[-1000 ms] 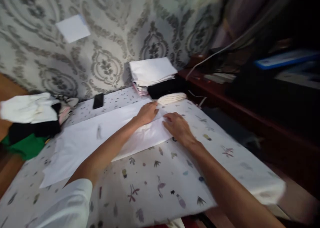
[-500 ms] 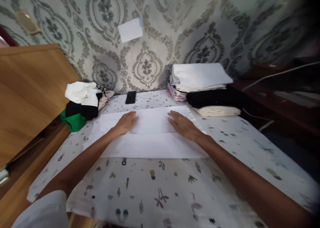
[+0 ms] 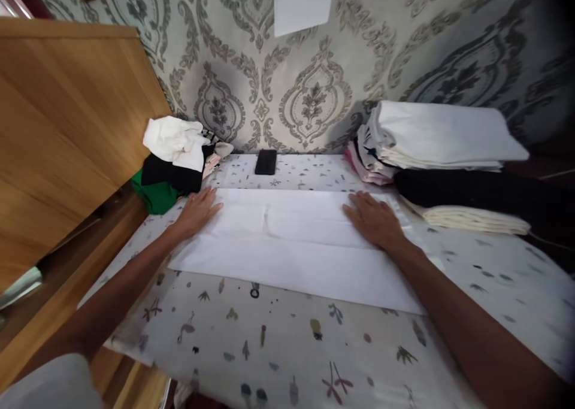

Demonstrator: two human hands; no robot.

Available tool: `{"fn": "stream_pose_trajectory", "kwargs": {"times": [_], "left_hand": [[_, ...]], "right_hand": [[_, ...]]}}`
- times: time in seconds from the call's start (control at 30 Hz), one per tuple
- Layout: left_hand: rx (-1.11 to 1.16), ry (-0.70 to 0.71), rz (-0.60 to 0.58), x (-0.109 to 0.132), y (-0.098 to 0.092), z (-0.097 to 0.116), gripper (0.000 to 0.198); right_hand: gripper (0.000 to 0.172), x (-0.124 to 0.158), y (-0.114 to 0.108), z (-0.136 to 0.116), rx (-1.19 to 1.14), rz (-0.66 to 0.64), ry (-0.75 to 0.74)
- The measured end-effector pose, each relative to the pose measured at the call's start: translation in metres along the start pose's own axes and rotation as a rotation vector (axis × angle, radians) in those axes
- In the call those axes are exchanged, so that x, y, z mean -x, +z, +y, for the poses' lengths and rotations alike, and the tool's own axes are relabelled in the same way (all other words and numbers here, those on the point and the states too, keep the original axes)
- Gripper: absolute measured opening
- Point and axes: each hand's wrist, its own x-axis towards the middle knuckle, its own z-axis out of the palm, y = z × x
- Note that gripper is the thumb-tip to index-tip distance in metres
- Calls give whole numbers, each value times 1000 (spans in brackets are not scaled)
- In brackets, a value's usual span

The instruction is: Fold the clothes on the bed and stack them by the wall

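A white folded cloth (image 3: 287,235) lies flat and wide across the patterned table cover (image 3: 278,349), with a small crease near its upper middle. On the cloth's far left corner rests my left hand (image 3: 196,212), palm down, fingers spread and holding nothing. My right hand (image 3: 375,217) presses flat on the right part of the cloth, its fingers apart and nothing gripped. The lower right edge of the cloth reaches under my right forearm.
A black phone (image 3: 266,162) lies near the wall. Crumpled white, black and green clothes (image 3: 173,157) sit at the back left beside a wooden panel (image 3: 76,133). Folded fabrics (image 3: 444,133) are stacked at the back right.
My left hand has slid left to the cloth's far left corner, widening the gap between my hands. My right hand still lies on the cloth. The camera view has turned left and moved closer.
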Motion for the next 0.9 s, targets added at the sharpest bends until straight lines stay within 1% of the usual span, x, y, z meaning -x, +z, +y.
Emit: {"fn": "stream_pose_trajectory", "kwargs": {"times": [0.07,0.17,0.23,0.3,0.37,0.4,0.43,0.47,0.5,0.53,0.57,0.63,0.7,0.77,0.83,0.9], "left_hand": [[34,83,-3,15,1,8,65],[30,239,-50,39,11,18,63],[-4,268,-42,51,18,18,60],[-32,251,1,56,20,14,59],[-42,247,57,52,15,14,58],[-37,261,87,47,11,18,57],[-22,288,113,40,6,27,54],[4,322,131,31,0,41,51],[42,365,136,20,-5,59,48],[86,418,124,7,-9,82,46],[135,476,97,-7,-12,109,44],[214,634,5,-40,-12,169,42],[243,771,-61,-75,-5,230,39],[225,819,-107,-109,6,285,36],[204,838,-127,-136,18,327,37],[190,859,-142,-156,29,355,40]], "right_hand": [[45,-2,-4,-2,-77,20,15],[45,2,-16,0,-207,56,68],[47,15,-29,5,-270,85,105],[48,39,-44,12,-341,115,112],[45,73,-58,19,-391,143,110],[42,93,-64,21,-383,153,126],[40,112,-69,23,-357,163,164],[38,131,-72,24,-320,170,217],[36,149,-74,25,-278,174,278],[35,164,-76,26,-238,177,336],[35,177,-77,26,-203,183,386],[32,194,-78,24,-147,185,446],[28,202,-79,20,-108,174,469],[23,203,-80,15,-78,147,480],[20,199,-81,9,-52,128,497],[16,194,-81,6,-41,118,522]]}}
